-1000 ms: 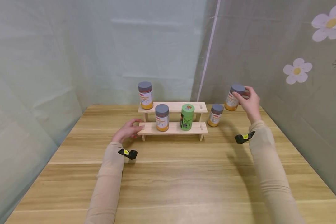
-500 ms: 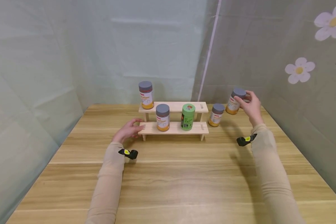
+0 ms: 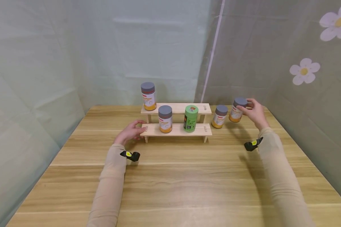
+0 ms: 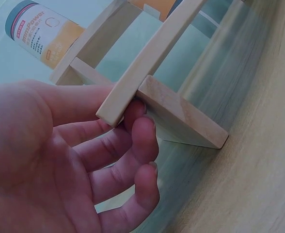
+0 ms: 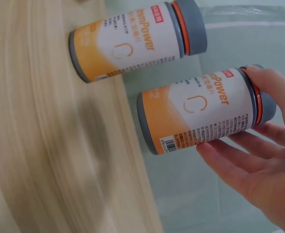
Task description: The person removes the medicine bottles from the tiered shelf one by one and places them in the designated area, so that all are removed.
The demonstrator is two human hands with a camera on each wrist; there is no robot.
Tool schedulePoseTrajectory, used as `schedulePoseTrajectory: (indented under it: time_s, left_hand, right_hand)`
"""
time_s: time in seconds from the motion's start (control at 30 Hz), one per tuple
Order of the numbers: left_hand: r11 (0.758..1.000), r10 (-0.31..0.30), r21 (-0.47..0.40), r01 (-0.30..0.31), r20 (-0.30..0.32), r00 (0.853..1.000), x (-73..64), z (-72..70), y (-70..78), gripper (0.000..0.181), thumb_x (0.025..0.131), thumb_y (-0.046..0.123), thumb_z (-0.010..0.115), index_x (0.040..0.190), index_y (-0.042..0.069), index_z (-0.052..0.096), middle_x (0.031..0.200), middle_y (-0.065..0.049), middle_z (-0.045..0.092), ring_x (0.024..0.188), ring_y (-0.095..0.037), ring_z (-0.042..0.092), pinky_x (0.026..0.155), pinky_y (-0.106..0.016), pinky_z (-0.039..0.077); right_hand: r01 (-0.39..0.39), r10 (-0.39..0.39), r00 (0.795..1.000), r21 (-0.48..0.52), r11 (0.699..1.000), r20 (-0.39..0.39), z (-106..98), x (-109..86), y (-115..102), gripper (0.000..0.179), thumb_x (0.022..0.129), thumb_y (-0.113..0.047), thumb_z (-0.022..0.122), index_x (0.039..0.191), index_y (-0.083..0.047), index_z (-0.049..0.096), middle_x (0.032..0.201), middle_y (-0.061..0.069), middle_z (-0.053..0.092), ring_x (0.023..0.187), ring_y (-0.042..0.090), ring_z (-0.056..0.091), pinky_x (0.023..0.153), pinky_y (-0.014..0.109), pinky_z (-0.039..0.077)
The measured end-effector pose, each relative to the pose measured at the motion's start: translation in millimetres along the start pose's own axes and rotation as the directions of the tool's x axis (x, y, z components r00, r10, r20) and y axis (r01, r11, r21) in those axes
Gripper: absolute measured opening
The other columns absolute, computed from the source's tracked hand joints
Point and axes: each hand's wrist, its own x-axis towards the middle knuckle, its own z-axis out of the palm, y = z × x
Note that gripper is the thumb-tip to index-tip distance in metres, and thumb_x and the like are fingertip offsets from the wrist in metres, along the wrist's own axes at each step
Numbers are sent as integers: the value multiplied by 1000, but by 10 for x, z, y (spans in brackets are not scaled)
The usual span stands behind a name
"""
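My right hand (image 3: 256, 113) holds a bottle (image 3: 236, 114) with a grey lid and a white-and-orange label, thumb and fingers about its upper part. In the right wrist view this held bottle (image 5: 196, 111) appears slightly above the tabletop. Just left of it a matching bottle (image 3: 219, 117) stands on the table. At the other side, my left hand (image 3: 130, 131) pinches the left end of the lower step of a two-step wooden rack (image 3: 176, 128); in the left wrist view the fingers (image 4: 145, 141) curl beneath that board (image 4: 147, 63).
On the rack's upper step, at its left end, stands another grey-lidded bottle (image 3: 148, 96). The lower step bears one more such bottle (image 3: 165, 119) and a green jar (image 3: 191, 119). A wood-grain table (image 3: 182, 176) lies beneath, with a pale curtain (image 3: 164, 47) behind.
The right hand has lowered its bottle toward the table, close to the standing bottle on its left. The left hand keeps its grip on the rack.
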Motion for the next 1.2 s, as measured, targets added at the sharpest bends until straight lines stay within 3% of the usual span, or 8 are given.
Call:
schedulePoseTrajectory:
  time_s: [0.13, 0.3, 0.5, 0.67, 0.9, 1.1, 1.2]
  left_hand:
    - [1000, 5, -4, -5, -2, 1000, 7, 2, -8, 55, 99, 32, 54, 145, 10, 32, 97, -4, 59, 75, -13, 55, 70, -27, 48]
    - [1000, 6, -28, -6, -1, 1000, 14, 28, -4, 55, 99, 31, 55, 145, 9, 33, 104, -8, 60, 70, -11, 56, 67, -26, 48]
    - [1000, 5, -25, -5, -3, 1000, 19, 37, -21, 54, 99, 30, 54, 145, 10, 32, 106, -10, 60, 69, -12, 56, 67, -27, 47]
    - [1000, 5, -27, -5, -4, 1000, 10, 33, -36, 53, 100, 29, 54, 145, 10, 32, 111, -13, 61, 70, -12, 57, 67, -26, 47]
    - [999, 3, -42, -3, -3, 1000, -7, 18, -21, 54, 99, 29, 54, 145, 10, 32, 109, -12, 60, 69, -10, 56, 67, -26, 49]
    - [999, 4, -38, -4, 4, 1000, 5, 16, -12, 55, 99, 30, 55, 145, 11, 32, 107, -10, 60, 71, -11, 56, 69, -27, 49]
    - [1000, 3, -30, -3, 9, 1000, 11, -2, -12, 57, 99, 30, 55, 146, 11, 31, 107, -11, 60, 71, -12, 56, 69, -26, 49]
  right_hand:
    - [21, -22, 999, 4, 1000, 31, 8, 1, 52, 70, 93, -35, 63, 144, 2, 32, 139, 30, 46, 123, 38, 51, 80, 16, 53]
    - [30, -26, 998, -60, 998, 64, 20, -9, 124, 71, 93, -33, 64, 144, 5, 32, 139, 33, 46, 126, 47, 50, 74, 10, 48]
    - [25, -19, 997, -90, 996, 77, 45, -3, 200, 75, 92, -37, 64, 144, 5, 32, 140, 34, 44, 127, 48, 48, 78, 16, 51]
    - [40, -34, 994, -65, 997, 101, 53, -9, 254, 69, 94, -31, 64, 144, 2, 31, 142, 34, 43, 128, 48, 48, 73, 12, 50]
    - [90, -81, 988, -62, 994, 129, 61, -6, 291, 63, 95, -29, 62, 145, -4, 34, 143, 34, 41, 124, 51, 49, 81, 27, 57]
    - [98, -87, 987, -77, 992, 136, 42, -19, 280, 59, 96, -28, 61, 144, -4, 37, 146, 31, 38, 125, 52, 49, 76, 15, 52]
    - [88, -83, 988, -36, 995, 132, 58, -24, 262, 58, 96, -29, 60, 143, -1, 39, 147, 29, 37, 127, 50, 48, 78, 16, 54]
